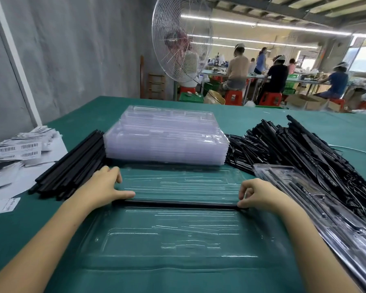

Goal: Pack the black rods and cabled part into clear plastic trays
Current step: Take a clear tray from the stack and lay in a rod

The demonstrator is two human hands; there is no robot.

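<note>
In front of you on the green bench, an open tray of clear plastic lies flat, unfolded into a near half and a far half. A single black rod lies crosswise in the channel between the two halves and runs almost the tray's full width. Apart from it, the moulded pockets of both halves hold nothing.

Your left hand is at the rod's left end. Its thumb is stretched out along the tray just above the rod, and its fingers rest bent on the far half's left edge. It is not wrapped around anything. Your right hand is at the rod's right end, where its curled fingertips and thumb pinch that end.

Just behind the open tray stands a stack of empty trays, nested one in another. To the left of the stack, and touching it, lies a bundle of black rods, set diagonally on the bench. To the right of the stack sprawls a heap of cabled parts, black bars with thin leads tangled among them.

Filled trays lean on the near edge of that heap and slope towards you. Dark parts show through their clear plastic, but you cannot tell how many trays there are. At the far left, barcode labels lie loosely spread.
</note>
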